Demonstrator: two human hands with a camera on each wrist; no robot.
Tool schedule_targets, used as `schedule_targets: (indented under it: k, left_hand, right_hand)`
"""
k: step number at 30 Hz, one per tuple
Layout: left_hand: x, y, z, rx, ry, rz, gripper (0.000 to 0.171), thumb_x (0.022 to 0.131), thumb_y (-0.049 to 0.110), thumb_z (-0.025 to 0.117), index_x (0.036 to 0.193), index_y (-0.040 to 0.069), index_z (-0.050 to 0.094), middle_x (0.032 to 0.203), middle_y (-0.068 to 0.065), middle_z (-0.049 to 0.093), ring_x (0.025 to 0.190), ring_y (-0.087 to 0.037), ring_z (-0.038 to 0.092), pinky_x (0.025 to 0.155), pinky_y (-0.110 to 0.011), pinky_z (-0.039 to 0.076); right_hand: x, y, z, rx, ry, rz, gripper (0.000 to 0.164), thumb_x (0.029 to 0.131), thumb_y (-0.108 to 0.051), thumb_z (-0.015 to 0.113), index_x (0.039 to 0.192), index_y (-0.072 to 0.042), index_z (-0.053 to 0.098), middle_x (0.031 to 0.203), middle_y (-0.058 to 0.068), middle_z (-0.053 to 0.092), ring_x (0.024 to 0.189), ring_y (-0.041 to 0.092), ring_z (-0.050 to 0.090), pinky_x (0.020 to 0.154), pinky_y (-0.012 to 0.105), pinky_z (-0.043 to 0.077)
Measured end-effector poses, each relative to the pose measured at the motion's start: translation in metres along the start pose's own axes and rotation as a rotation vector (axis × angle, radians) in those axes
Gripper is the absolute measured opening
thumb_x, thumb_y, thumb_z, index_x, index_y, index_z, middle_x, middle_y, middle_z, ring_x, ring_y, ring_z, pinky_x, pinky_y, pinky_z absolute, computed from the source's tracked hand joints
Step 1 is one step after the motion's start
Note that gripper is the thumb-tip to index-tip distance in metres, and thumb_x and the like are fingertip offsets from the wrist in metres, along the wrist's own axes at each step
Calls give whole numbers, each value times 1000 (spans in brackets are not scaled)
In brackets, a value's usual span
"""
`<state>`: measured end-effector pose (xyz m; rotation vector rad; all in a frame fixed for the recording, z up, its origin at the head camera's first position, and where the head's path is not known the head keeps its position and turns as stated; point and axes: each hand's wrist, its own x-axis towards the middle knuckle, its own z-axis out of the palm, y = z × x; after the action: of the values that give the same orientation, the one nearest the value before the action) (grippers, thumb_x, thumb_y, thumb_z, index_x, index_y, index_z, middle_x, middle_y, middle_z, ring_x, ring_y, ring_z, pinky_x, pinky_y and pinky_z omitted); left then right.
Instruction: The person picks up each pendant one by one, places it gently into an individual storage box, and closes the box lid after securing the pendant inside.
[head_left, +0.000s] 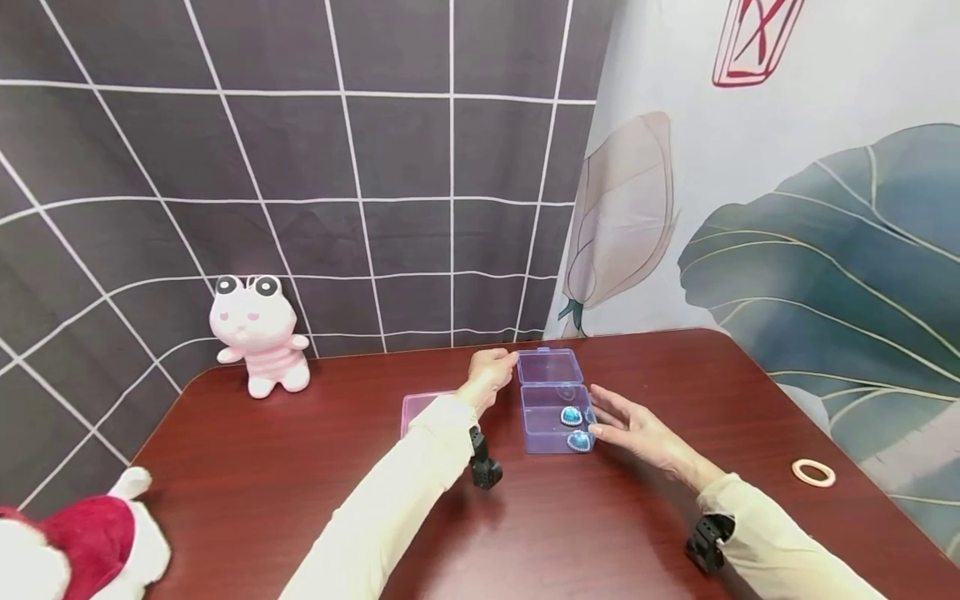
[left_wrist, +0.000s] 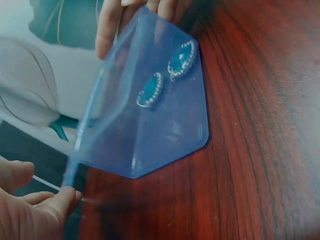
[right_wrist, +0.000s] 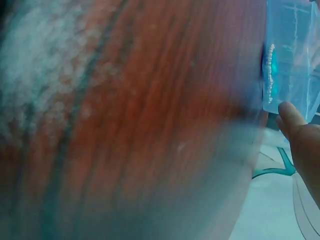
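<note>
A clear blue plastic box (head_left: 558, 423) stands on the table with its hinged lid (head_left: 550, 367) raised at the back. Two turquoise gems with beaded silver rims lie inside, one at the right (head_left: 572, 416) and one near the front (head_left: 579, 441). My left hand (head_left: 489, 377) pinches the lid's left edge, its fingertips at the lid's edge in the left wrist view. At the right side of the box, my right hand (head_left: 633, 425) has its fingers spread and fairly straight. Its thumb (right_wrist: 291, 117) touches the box's corner in the right wrist view.
A pink-edged clear box (head_left: 420, 406) lies partly hidden behind my left forearm. A pink frog-eyed doll (head_left: 258, 333) stands at the back left. A red-and-white plush toy (head_left: 97, 537) sits at the near left. On the right lies a light ring (head_left: 813, 473).
</note>
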<state>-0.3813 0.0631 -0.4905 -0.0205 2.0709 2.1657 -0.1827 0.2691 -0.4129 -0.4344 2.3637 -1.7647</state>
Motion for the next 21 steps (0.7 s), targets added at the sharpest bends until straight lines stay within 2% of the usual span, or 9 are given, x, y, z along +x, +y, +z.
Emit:
schedule_targets:
  k: [2, 4, 6, 8, 10, 13, 17, 19, 21]
  left_hand:
    - [14, -14, 4, -24, 25, -26, 35, 82, 17, 72, 111, -1, 65, 90, -10, 67, 71, -14, 62, 66, -26, 56]
    - [20, -22, 8, -47, 34, -46, 24, 82, 14, 71, 102, 1, 67, 84, -9, 64, 69, -15, 60, 67, -27, 56]
    - [17, -20, 12, -41, 65, -63, 17, 81, 11, 71, 92, -1, 67, 77, -10, 63, 66, -17, 60, 66, -28, 56]
    - [15, -19, 11, -73, 65, -54, 12, 81, 5, 70, 88, -4, 65, 73, -11, 63, 64, -18, 61, 62, -28, 56]
    - [8, -15, 10, -112, 53, -53, 18, 80, 2, 70, 95, -7, 66, 76, -11, 66, 66, -18, 64, 64, -28, 56]
    - [-19, 12, 8, -148, 34, -48, 28, 80, -4, 67, 108, -9, 64, 84, -16, 70, 71, -20, 68, 66, -28, 57]
    - [-76, 70, 9, -85, 47, -77, 38, 85, -3, 62, 123, -9, 56, 106, -24, 67, 90, -26, 68, 82, -36, 55]
    - [-94, 88, 9, -68, 38, -51, 37, 87, -3, 60, 123, -10, 55, 112, -26, 64, 95, -28, 67, 85, -38, 54]
    - [-105, 100, 9, -51, 13, -26, 35, 88, -4, 58, 122, -10, 55, 115, -26, 62, 99, -30, 66, 87, -40, 53]
  right_hand:
    - [0, 1, 0, 11, -10, 10, 77, 90, -12, 62, 146, 9, 13, 150, 31, 18, 135, 45, 25, 93, 11, 41]
    - [1, 2, 1, 18, -12, 17, 77, 90, -12, 62, 146, 8, 14, 151, 29, 18, 136, 44, 25, 93, 11, 41]
    - [1, 2, 1, 30, -22, 10, 76, 90, -11, 62, 146, 8, 13, 151, 29, 17, 136, 44, 24, 93, 11, 41]
    - [2, 2, 3, 41, -32, -2, 75, 90, -10, 61, 146, 9, 13, 151, 30, 17, 135, 45, 24, 93, 10, 40]
    - [3, 2, 5, 44, -39, -13, 74, 91, -9, 60, 146, 9, 14, 151, 30, 17, 135, 46, 24, 93, 10, 40]
    - [3, 2, 6, 46, -40, -21, 72, 92, -9, 59, 145, 10, 15, 151, 30, 18, 135, 47, 24, 93, 11, 40]
    - [2, 1, 5, 33, -31, -28, 71, 92, -8, 58, 145, 9, 16, 150, 31, 18, 134, 47, 25, 94, 11, 40]
    - [2, 1, 4, 27, -27, -28, 71, 92, -9, 58, 146, 9, 16, 150, 31, 19, 134, 47, 25, 95, 11, 40]
    - [1, 2, 3, 27, -26, -27, 71, 92, -9, 58, 145, 10, 15, 150, 32, 18, 134, 47, 25, 94, 11, 40]
